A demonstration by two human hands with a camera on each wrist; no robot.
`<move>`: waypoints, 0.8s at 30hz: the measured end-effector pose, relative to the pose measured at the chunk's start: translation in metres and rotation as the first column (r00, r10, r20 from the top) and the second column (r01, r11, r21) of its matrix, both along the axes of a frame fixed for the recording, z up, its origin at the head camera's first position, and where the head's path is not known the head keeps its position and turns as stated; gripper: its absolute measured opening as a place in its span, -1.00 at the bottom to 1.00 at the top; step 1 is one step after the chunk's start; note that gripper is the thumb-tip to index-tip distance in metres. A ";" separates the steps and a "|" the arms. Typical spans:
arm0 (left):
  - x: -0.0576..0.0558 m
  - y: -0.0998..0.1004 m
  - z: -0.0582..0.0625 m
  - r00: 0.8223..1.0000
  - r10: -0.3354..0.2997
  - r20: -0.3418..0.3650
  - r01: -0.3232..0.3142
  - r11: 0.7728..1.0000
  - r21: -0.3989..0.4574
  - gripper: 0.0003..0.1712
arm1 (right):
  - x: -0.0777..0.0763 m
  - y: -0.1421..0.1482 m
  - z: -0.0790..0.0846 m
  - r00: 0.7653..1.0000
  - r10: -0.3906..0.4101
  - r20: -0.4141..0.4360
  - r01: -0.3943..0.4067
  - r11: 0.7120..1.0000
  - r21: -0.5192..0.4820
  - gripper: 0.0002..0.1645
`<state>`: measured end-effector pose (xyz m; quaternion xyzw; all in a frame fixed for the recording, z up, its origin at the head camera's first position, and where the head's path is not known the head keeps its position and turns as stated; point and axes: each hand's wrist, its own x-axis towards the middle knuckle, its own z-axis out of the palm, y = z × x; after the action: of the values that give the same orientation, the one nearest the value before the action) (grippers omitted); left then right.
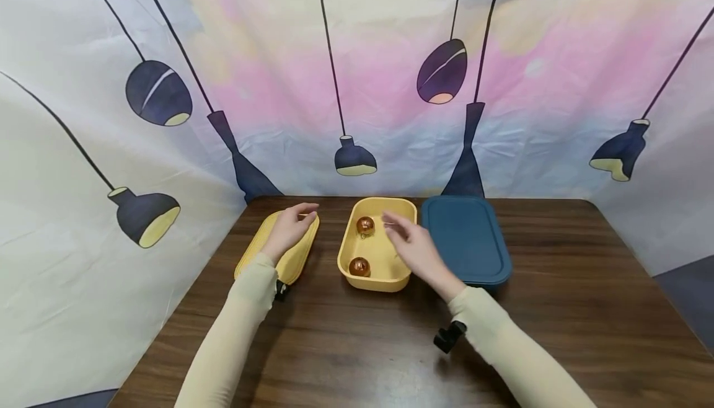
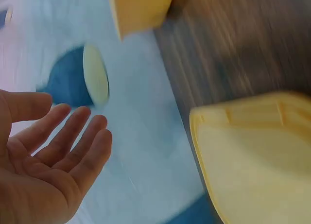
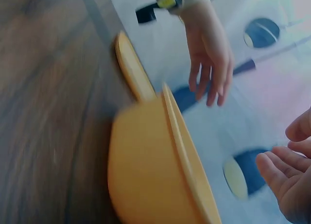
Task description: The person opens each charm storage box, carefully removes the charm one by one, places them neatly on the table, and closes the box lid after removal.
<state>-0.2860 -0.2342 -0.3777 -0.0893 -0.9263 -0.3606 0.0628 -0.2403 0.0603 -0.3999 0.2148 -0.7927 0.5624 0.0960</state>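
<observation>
A yellow rectangular box (image 1: pixel 385 266) without its cover holds two shiny copper-coloured ball ornaments, one ball (image 1: pixel 365 226) toward the back and the other ball (image 1: pixel 359 266) at the front left corner. My right hand (image 1: pixel 415 248) hovers over the box's right side, fingers loosely bent with nothing between them. To the left lies a yellow lid (image 1: pixel 297 258), underside up, its raised edge showing in the left wrist view. Above that lid hangs my left hand (image 1: pixel 289 229), fingers relaxed and apart, palm bare in the left wrist view (image 2: pixel 53 165).
Right of the yellow box stands a box with a dark blue lid (image 1: pixel 467 240), close beside it. Everything sits near the back of a dark wooden table (image 1: pixel 357 346). A curtain (image 1: pixel 301 85) printed with hanging lamps rises behind and along the sides.
</observation>
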 end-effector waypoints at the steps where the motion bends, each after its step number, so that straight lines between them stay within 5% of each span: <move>1: -0.001 0.007 0.002 1.000 -0.017 -0.008 0.017 1.000 -0.011 -0.61 | -0.001 0.011 0.000 1.000 -0.015 -0.009 0.016 1.000 0.006 -0.53; 13: -0.006 0.077 0.015 0.990 -0.138 -0.027 0.137 0.989 -0.057 -0.66 | -0.004 0.121 0.001 0.975 -0.219 -0.040 0.222 0.969 0.107 -0.51; 24: -0.013 0.119 0.014 0.972 -0.231 0.042 0.233 0.971 -0.045 -0.63 | -0.002 0.167 -0.018 0.926 -0.374 0.045 0.357 0.909 0.214 -0.40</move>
<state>-0.2985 -0.1155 -0.3636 -0.1920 -0.9193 -0.3437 0.0013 -0.2424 0.2271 -0.4178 0.0473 -0.8751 0.4597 0.1436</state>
